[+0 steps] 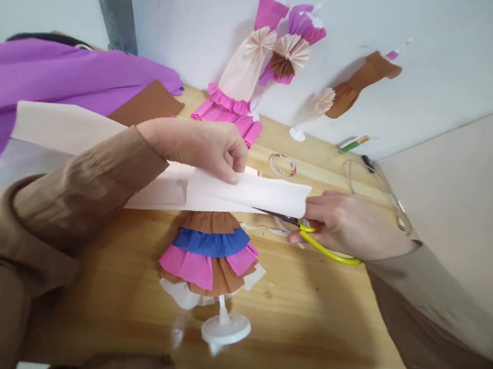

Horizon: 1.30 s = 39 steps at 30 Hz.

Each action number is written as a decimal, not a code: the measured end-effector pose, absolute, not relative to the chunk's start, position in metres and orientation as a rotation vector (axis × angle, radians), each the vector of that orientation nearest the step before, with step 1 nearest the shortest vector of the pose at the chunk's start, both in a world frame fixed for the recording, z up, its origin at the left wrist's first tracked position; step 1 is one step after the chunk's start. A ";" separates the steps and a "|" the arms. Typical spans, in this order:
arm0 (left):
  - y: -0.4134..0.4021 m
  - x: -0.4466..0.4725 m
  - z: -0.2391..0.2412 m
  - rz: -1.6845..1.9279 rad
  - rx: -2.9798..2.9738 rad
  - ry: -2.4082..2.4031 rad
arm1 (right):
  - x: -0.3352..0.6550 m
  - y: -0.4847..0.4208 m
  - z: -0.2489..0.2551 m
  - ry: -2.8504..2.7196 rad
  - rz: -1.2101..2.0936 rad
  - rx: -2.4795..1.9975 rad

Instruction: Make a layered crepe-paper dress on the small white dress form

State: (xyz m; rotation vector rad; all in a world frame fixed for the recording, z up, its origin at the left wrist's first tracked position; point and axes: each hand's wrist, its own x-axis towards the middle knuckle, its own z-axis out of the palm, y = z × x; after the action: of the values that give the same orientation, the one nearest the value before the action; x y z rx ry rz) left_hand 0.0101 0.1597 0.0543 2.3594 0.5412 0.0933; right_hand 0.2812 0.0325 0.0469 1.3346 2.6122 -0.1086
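Observation:
My left hand (206, 146) is closed in a pinch on a long strip of pale cream crepe paper (249, 194) held over the wooden table (324, 316). My right hand (350, 225) grips yellow-handled scissors (320, 242), whose blades reach under the strip's right end. Below the strip lies a doll on a white stand (225, 330), wearing a layered paper skirt (212, 258) of brown, blue, pink and white ruffles. The strip hides the doll's upper part.
Purple (60, 81), brown (148, 105) and blue crepe sheets pile at the left. Three dressed paper dolls (252, 70) lean on the white wall at the back. A small ring (282, 165), a glue stick (354, 143) and wire lie near the back right corner.

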 end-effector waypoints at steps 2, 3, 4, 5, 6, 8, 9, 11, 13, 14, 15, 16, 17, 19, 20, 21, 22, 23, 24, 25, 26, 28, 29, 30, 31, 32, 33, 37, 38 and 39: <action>0.158 0.011 0.055 0.099 2.433 0.574 | 0.281 0.032 0.046 2.608 -0.109 1.332; 0.157 0.012 0.056 0.090 2.462 0.599 | 0.282 0.032 0.046 2.614 -0.114 1.328; 0.156 0.012 0.056 0.072 2.486 0.626 | 0.282 0.032 0.045 2.620 -0.123 1.325; 0.155 0.013 0.056 0.053 2.506 0.650 | 0.282 0.032 0.045 2.620 -0.141 1.329; 0.154 0.013 0.056 0.035 2.524 0.664 | 0.282 0.031 0.045 2.616 -0.168 1.340; 0.154 0.014 0.054 0.010 2.552 0.685 | 0.281 0.031 0.046 2.593 -0.235 1.378; 0.155 0.014 0.053 0.005 2.560 0.697 | 0.280 0.031 0.046 2.573 -0.260 1.399; 0.156 0.014 0.048 0.020 2.559 0.714 | 0.279 0.031 0.047 2.549 -0.282 1.427; 0.156 0.016 0.044 0.064 2.527 0.717 | 0.279 0.031 0.047 2.535 -0.280 1.434; 0.156 0.017 0.043 0.073 2.496 0.705 | 0.279 0.031 0.047 2.529 -0.279 1.432; 0.155 0.018 0.041 0.076 2.460 0.692 | 0.278 0.031 0.047 2.524 -0.279 1.430; 0.154 0.019 0.041 0.075 2.423 0.682 | 0.278 0.031 0.046 2.519 -0.278 1.427; 0.153 0.021 0.040 0.073 2.399 0.675 | 0.278 0.031 0.046 2.514 -0.274 1.423; 0.151 0.023 0.041 0.071 2.395 0.673 | 0.278 0.032 0.045 2.514 -0.253 1.414; 0.150 0.024 0.041 0.060 2.412 0.679 | 0.277 0.032 0.045 2.515 -0.236 1.408; 0.150 0.024 0.042 0.035 2.438 0.689 | 0.277 0.032 0.045 2.514 -0.219 1.400; 0.150 0.024 0.042 -0.003 2.463 0.697 | 0.277 0.032 0.045 2.512 -0.203 1.389; 0.150 0.024 0.042 -0.034 2.483 0.706 | 0.276 0.031 0.044 2.515 -0.187 1.377; 0.151 0.023 0.041 -0.051 2.498 0.713 | 0.276 0.031 0.044 2.521 -0.171 1.366; 0.151 0.023 0.041 -0.052 2.510 0.712 | 0.275 0.031 0.044 2.526 -0.158 1.359; 0.152 0.022 0.040 -0.045 2.517 0.705 | 0.274 0.031 0.044 2.530 -0.150 1.356; 0.152 0.021 0.041 -0.033 2.511 0.671 | 0.274 0.030 0.044 2.530 -0.140 1.358; 0.151 0.021 0.041 -0.029 2.499 0.656 | 0.273 0.030 0.045 2.526 -0.137 1.359; 0.150 0.020 0.043 -0.025 2.480 0.645 | 0.274 0.029 0.045 2.524 -0.134 1.357; 0.149 0.020 0.045 -0.013 2.459 0.639 | 0.274 0.029 0.045 2.529 -0.127 1.353; 0.148 0.019 0.047 0.003 2.438 0.634 | 0.274 0.029 0.045 2.541 -0.116 1.347; 0.147 0.019 0.049 0.022 2.419 0.628 | 0.275 0.028 0.044 2.562 -0.101 1.338; 0.147 0.019 0.052 0.071 2.358 0.591 | 0.275 0.025 0.043 2.620 -0.008 1.316; 0.147 0.019 0.051 0.073 2.343 0.587 | 0.274 0.025 0.044 2.610 0.016 1.321; 0.148 0.019 0.050 0.072 2.333 0.587 | 0.272 0.024 0.044 2.589 0.030 1.329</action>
State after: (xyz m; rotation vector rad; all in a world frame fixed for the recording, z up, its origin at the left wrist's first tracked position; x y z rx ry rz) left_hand 0.0189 0.1479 0.0499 2.3335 0.5871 0.0718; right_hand 0.2724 0.0239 0.0444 1.3288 2.5886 0.0298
